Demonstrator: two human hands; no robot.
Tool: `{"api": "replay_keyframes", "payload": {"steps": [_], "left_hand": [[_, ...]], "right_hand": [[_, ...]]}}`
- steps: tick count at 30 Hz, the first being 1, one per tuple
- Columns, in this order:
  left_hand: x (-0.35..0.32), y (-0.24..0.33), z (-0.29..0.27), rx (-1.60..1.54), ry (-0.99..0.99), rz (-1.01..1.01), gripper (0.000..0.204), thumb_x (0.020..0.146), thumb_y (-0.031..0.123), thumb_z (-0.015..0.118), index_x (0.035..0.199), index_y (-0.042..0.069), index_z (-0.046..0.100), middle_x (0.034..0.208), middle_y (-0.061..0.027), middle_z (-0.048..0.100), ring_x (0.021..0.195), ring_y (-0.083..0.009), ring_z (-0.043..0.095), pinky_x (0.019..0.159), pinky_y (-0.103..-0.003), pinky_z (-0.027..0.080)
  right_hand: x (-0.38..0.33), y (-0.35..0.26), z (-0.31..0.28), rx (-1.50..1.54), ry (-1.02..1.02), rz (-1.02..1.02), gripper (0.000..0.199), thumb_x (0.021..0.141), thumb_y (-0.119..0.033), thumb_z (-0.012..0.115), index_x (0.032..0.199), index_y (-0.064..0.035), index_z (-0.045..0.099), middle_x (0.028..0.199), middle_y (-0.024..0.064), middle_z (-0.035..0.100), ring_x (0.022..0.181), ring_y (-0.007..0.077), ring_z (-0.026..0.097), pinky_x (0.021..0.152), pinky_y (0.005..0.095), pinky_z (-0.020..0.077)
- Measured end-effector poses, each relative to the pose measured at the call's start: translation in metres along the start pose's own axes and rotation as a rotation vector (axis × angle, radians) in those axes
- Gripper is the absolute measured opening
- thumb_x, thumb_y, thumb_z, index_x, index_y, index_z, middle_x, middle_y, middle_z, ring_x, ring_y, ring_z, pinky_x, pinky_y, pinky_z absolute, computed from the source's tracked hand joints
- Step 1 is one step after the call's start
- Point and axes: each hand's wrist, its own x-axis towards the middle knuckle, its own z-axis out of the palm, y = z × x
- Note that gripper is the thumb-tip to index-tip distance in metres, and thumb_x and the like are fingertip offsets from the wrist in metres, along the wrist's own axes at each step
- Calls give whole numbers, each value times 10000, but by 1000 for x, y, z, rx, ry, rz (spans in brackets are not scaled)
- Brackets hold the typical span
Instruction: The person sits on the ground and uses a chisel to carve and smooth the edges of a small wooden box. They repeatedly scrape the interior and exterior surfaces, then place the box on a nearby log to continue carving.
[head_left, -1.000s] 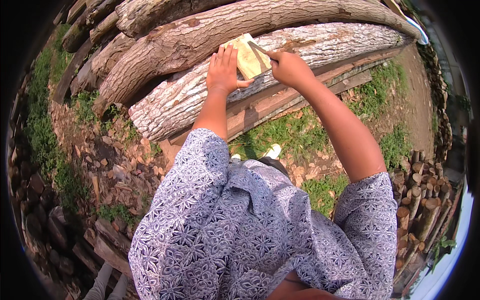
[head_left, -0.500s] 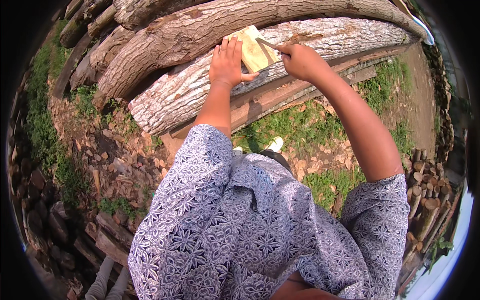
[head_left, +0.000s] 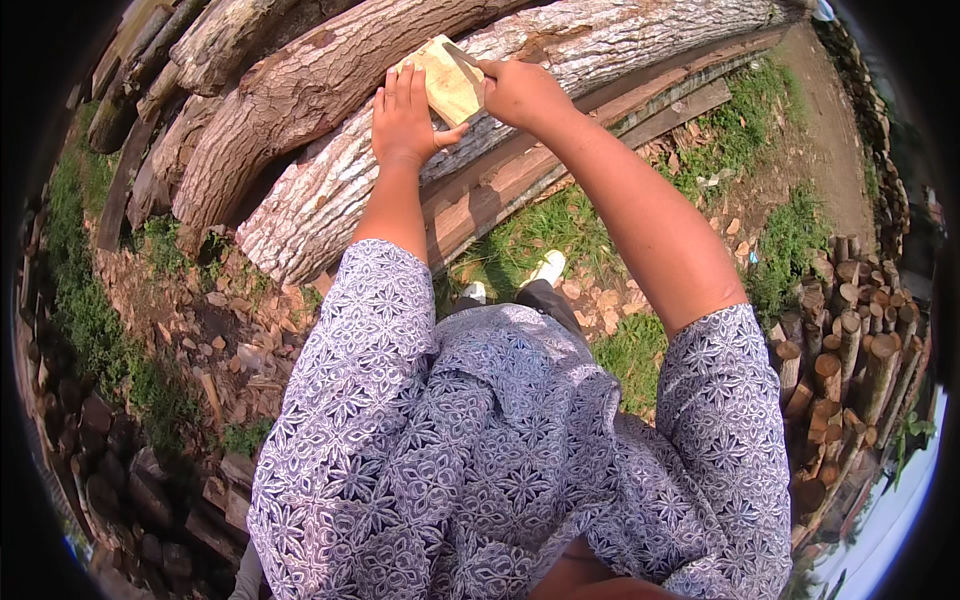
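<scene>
Pale yellow paper sheet point(head_left: 448, 82) on the grey-barked log point(head_left: 600, 45): our left hand point(head_left: 405, 120) flattens it, fingers together; right hand point(head_left: 522, 92) clamps a thin tool point(head_left: 462, 57), marking unfinished.

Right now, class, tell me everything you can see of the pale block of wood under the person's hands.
The pale wood block is a flat, roughly square piece, yellowish and freshly cut in look. It lies tilted on the grey, rough-barked log. The left hand lies flat at its left edge, thumb under its lower edge. The right hand holds a thin dark tool across its upper right corner.
</scene>
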Motion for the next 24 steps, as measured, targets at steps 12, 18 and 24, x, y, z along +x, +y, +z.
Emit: {"api": "replay_keyframes", "payload": {"steps": [12,18,24], "left_hand": [[-3,1,2,-1,-13,-2,1241,647,853,661,1562,110,270,1641,-67,247,1541,-271,155,1250,-451,187],[5,2,-4,142,-116,-27,1303,650,929,573,1591,102,217,1662,-57,212,1550,-265,131,1254,-443,160],[3,-3,3,49,-27,4,1283,633,877,641,1574,105,238,1645,-66,251,1541,-276,164,1244,-456,190]], "right_hand": [[-14,17,-33,-142,-155,-83,400,970,-221,519,1348,-197,650,1016,189,726,919,369,694,858,451,549],[-5,26,9,55,34,-79,403,950,-249,525,1325,-207,664,1037,206,723,953,387,694,886,478,550],[8,28,-10,59,-121,-87,451,948,-245,516,1385,-203,620,1151,207,705,1052,375,681,944,448,524]]}}
